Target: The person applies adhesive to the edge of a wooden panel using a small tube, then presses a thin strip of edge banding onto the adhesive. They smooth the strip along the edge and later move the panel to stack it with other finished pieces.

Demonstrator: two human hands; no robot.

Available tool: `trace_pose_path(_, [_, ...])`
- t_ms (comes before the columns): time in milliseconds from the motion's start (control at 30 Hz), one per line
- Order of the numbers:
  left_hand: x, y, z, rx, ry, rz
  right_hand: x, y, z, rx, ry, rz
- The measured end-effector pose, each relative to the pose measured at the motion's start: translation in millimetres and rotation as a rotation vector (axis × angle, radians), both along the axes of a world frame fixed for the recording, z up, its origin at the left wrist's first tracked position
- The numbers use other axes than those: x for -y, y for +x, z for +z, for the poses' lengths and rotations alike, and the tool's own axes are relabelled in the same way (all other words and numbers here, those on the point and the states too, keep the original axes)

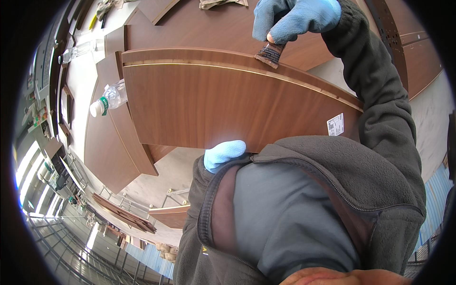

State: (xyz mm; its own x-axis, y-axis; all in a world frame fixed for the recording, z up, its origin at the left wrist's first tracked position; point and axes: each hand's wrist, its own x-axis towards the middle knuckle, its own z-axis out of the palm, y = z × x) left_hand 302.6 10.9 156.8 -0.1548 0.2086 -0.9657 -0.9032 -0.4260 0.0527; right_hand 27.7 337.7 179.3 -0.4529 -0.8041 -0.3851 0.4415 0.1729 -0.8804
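Observation:
A large brown wood-grain panel with a thin light strip near its top edge stands in front of me. My right hand, in a blue glove, reaches over it and pinches a small dark brush-like tool, whose tip rests on the panel's top edge. My left hand, also in a blue glove, is pressed against the panel's lower edge; only part of the glove shows, and its fingers are hidden. My grey fleece jacket fills the lower right of the view.
A clear plastic bottle with a white cap lies left of the panel. More brown panels lie beneath and beyond it, and a stack of boards lies at lower left. A white label sits on the panel's right end. A crumpled cloth is at the top.

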Motion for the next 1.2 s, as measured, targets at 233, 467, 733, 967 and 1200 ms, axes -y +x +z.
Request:
trace_pose_path(233, [6, 8, -15, 0.009, -0.024, 0.002, -7, 1, 8, -0.111, 0.031, -0.058])
trace_pose_path(467, [6, 17, -30, 0.108, -0.200, -0.005, -11, 32, 42, -0.173, 0.146, -0.412])
trace_pose_path(733, [-7, -9, 2, -0.001, 0.065, -0.077, 7, 84, 30, -0.480, 0.113, -0.698])
trace_pose_path(967, [-4, -21, 7, -0.010, 0.309, 0.029, 15, 84, 31, -0.542, 0.169, -0.699])
trace_pose_path(1200, [-5, -27, 11, -0.054, 0.331, -0.021, 31, 79, 50, -0.664, 0.312, -0.687])
